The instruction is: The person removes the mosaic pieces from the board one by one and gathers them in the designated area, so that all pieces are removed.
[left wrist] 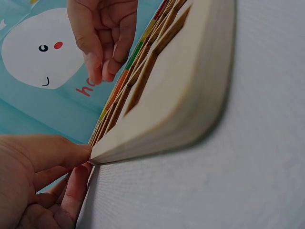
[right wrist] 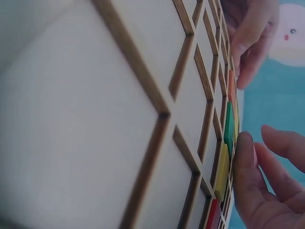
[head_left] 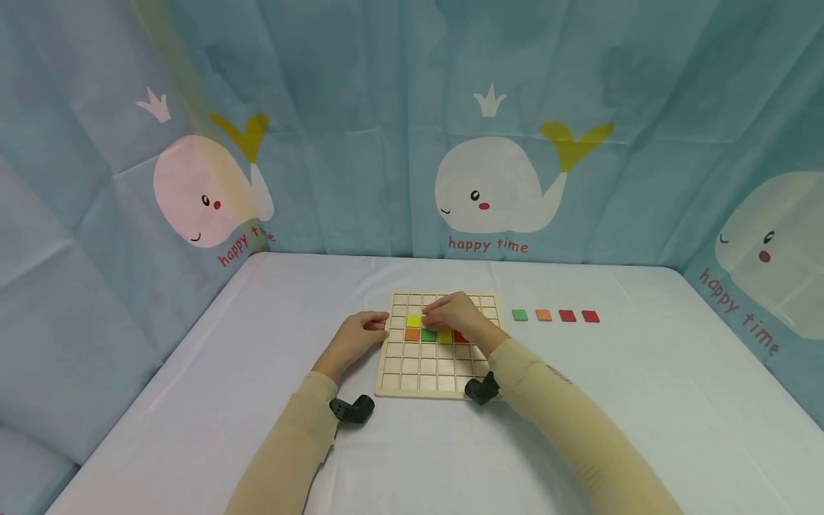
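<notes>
A square wooden grid board (head_left: pixel 393 383) lies on the table, its cells framed by thin raised ridges. My left hand (head_left: pixel 357 337) grips its left edge, with the thumb (left wrist: pixel 71 151) along the top and fingers against the side. My right hand (head_left: pixel 458 315) reaches over the middle of the board, fingertips down by the tiles; no piece shows between its fingers. One row of the board holds an orange tile (head_left: pixel 412 335), a green tile (head_left: pixel 428 335), a yellow tile (head_left: pixel 445 337) and a red tile (head_left: pixel 459 337), partly covered. Behind the orange one sits a bright yellow tile (head_left: pixel 414 322).
Right of the board, a loose green tile (head_left: pixel 519 315), an orange tile (head_left: pixel 543 315) and two red tiles (head_left: pixel 567 315) lie in a line on the white tablecloth (head_left: pixel 644 372). A blue curtain (head_left: pixel 360 179) with printed whales encloses the table's back and sides.
</notes>
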The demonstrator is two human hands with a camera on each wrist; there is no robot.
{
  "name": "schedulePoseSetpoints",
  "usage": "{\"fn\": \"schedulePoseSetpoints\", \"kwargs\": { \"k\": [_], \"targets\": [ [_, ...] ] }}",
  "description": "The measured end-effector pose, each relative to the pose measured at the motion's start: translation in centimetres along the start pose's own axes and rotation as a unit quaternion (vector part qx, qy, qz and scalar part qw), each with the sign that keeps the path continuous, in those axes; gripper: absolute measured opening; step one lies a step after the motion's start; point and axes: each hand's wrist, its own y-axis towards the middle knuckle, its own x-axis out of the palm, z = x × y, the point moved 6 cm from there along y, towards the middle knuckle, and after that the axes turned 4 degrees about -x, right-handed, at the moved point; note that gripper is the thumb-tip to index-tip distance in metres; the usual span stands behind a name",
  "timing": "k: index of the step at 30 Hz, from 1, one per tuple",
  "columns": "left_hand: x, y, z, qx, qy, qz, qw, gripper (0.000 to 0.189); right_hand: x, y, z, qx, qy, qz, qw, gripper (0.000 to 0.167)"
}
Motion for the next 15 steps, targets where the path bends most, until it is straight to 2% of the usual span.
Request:
{"fn": "schedulePoseSetpoints", "kwargs": {
  "k": [15],
  "targets": [
    [0.01, 0.04, 0.05, 0.001, 0.001, 0.008, 1.0000, 0.043, 0.55, 0.80, 0.22, 0.013, -0.013, -0.004, 0.9998, 0.021]
  ]
}}
